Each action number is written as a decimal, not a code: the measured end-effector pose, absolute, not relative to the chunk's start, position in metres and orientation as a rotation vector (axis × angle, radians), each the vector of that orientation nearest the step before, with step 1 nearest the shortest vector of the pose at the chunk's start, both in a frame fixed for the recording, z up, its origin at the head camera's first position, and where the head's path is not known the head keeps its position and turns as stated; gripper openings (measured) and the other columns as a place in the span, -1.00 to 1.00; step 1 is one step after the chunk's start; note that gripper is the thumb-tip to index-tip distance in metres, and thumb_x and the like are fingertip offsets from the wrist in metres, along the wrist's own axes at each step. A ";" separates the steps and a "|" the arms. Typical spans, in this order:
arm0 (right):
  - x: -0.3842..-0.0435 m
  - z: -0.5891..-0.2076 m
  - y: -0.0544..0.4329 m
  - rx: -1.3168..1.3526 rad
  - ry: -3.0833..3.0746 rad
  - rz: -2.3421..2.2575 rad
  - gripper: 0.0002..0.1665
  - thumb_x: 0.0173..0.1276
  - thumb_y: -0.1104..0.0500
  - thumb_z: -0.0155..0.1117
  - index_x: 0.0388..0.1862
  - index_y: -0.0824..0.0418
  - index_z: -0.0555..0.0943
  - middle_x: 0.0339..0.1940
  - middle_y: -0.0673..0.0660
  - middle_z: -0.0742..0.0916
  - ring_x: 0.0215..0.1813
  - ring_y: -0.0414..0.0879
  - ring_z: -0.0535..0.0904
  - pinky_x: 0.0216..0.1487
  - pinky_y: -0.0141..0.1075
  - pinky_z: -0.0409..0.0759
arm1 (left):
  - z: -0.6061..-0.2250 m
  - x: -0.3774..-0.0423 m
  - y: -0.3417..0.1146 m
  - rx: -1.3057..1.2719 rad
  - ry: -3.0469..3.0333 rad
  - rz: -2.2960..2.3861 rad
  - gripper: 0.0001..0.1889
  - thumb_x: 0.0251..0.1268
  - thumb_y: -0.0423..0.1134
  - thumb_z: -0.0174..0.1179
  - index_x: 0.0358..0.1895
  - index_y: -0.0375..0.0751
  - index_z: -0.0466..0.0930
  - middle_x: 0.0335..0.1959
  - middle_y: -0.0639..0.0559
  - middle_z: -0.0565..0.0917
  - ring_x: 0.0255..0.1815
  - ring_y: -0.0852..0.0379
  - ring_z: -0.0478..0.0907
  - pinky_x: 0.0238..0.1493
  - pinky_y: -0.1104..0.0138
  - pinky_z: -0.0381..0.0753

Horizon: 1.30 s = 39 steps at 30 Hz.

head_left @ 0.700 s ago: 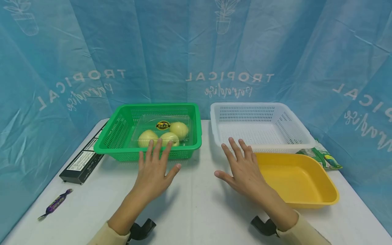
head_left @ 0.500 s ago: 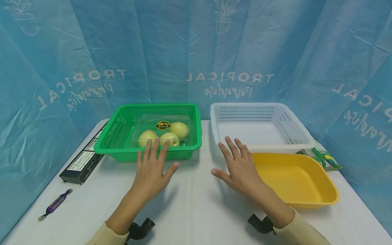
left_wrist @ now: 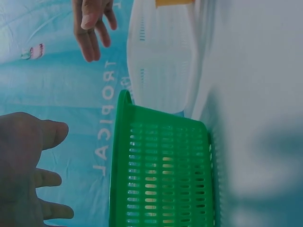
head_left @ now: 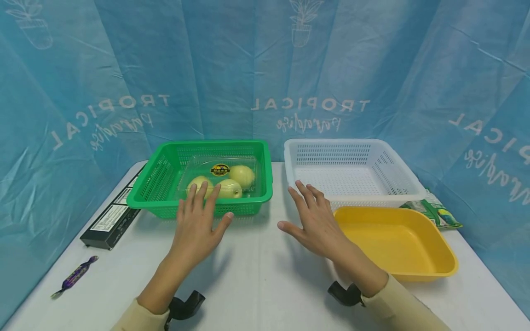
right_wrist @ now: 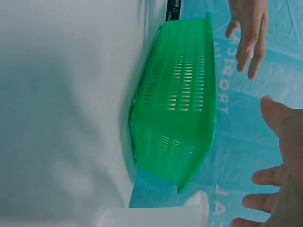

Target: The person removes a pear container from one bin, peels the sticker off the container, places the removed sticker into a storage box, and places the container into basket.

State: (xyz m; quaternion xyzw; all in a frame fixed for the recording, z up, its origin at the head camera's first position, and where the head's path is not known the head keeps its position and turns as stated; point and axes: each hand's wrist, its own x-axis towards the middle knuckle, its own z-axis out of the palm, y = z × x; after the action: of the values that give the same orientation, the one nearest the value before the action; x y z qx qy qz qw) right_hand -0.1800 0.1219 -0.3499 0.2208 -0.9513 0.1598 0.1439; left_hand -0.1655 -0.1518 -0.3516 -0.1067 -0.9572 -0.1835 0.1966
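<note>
My left hand [head_left: 196, 230] hovers over the table in front of the green basket [head_left: 165, 208], fingers spread and holding nothing. Inside that basket lies a clear plastic box [head_left: 198, 162] with a dark label, and pale yellow-green round fruits [head_left: 242, 176] show through it. Fingertips of the left hand cover part of the front fruits in the head view. My right hand [head_left: 316, 225], also spread and holding nothing, hangs in the air in front of the white basket [head_left: 352, 199], just left of the yellow tub [head_left: 397, 243]. In the left wrist view the green basket [left_wrist: 161, 170] stands beyond the hand.
A black box with white labels [head_left: 109, 220] lies left of the green basket. Nearer the front left is a purple wrapped candy [head_left: 76, 277]. A green snack bag [head_left: 443, 214] sits partly behind the white basket and yellow tub. A blue printed curtain [head_left: 265, 69] encloses the table.
Both hands have drifted slightly to the left with fingers still spread; the right hand has come off the yellow tub's left edge in view. The baskets, tub and candy have stayed put.
</note>
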 end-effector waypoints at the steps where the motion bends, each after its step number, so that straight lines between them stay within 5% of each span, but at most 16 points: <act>1: -0.181 -0.349 0.121 0.642 -2.740 0.468 0.00 0.24 -0.33 0.16 0.49 0.12 0.10 0.53 0.18 0.16 0.48 0.21 0.07 0.35 0.20 0.19 | -0.351 -0.166 -0.153 -0.299 -2.674 -0.518 -0.24 0.32 0.15 0.05 0.48 -0.06 0.04 0.49 -0.29 0.04 0.53 -0.31 -0.17 0.32 -0.38 -0.09; 39: -0.210 -0.342 0.089 0.763 -2.785 0.852 -0.05 0.30 -0.26 0.14 0.49 0.16 0.08 0.49 0.17 0.24 0.43 0.15 0.19 0.39 0.11 0.26 | -0.339 -0.193 -0.189 -0.199 -2.528 -0.794 -0.38 0.33 -0.12 0.08 0.39 -0.24 0.17 0.35 -0.36 0.24 0.39 -0.38 0.07 0.27 -0.34 0.03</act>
State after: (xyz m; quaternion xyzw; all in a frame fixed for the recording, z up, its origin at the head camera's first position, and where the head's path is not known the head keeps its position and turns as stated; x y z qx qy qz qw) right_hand -0.2103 0.0889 -0.3420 0.2528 -0.9231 0.2824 0.0655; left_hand -0.1926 -0.1887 -0.3388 -0.0729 -0.9236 -0.2902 0.2398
